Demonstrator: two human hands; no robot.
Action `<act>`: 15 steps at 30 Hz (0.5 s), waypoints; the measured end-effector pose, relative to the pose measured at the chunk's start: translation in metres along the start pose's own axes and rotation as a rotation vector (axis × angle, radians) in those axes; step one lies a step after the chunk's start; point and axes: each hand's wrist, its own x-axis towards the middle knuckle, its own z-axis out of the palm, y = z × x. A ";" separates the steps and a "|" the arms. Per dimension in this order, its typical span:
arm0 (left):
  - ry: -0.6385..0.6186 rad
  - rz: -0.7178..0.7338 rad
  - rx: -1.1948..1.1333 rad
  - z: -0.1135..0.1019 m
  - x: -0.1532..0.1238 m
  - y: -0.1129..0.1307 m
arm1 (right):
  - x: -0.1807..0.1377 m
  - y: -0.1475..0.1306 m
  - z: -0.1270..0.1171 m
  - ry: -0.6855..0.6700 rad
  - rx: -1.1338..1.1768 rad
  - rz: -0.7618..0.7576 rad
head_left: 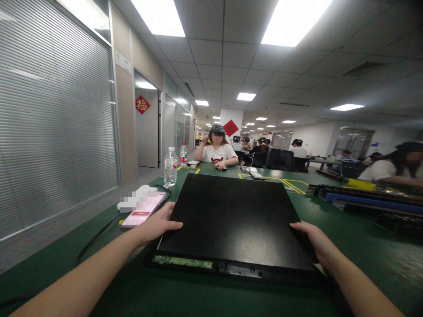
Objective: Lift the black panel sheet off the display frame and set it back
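A black flat display panel [231, 215] lies between my two hands, low over the green table. Along its near edge a green circuit board strip [183, 262] and part of a dark frame show. My left hand [161, 224] grips the panel's left edge, thumb on top and the fingers mostly hidden beneath. On the opposite edge my right hand [315, 242] is closed the same way, its thumb resting on the upper face. Whether the panel touches the table cannot be made out.
Left of the panel are a phone [143, 211] with a lit screen, a black cable [95, 237] and a water bottle [170, 167]. Across the green table [370, 259] sits a person [218, 149]. Dark strips and a blue bar [350, 199] lie at right, near another person [390, 169].
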 end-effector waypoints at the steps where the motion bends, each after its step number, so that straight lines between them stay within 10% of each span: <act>1: -0.001 0.005 -0.011 0.000 0.000 0.000 | 0.000 0.000 0.000 -0.001 -0.006 -0.006; 15: -0.018 -0.004 -0.016 -0.002 0.003 -0.003 | 0.003 0.004 -0.003 0.008 -0.008 -0.034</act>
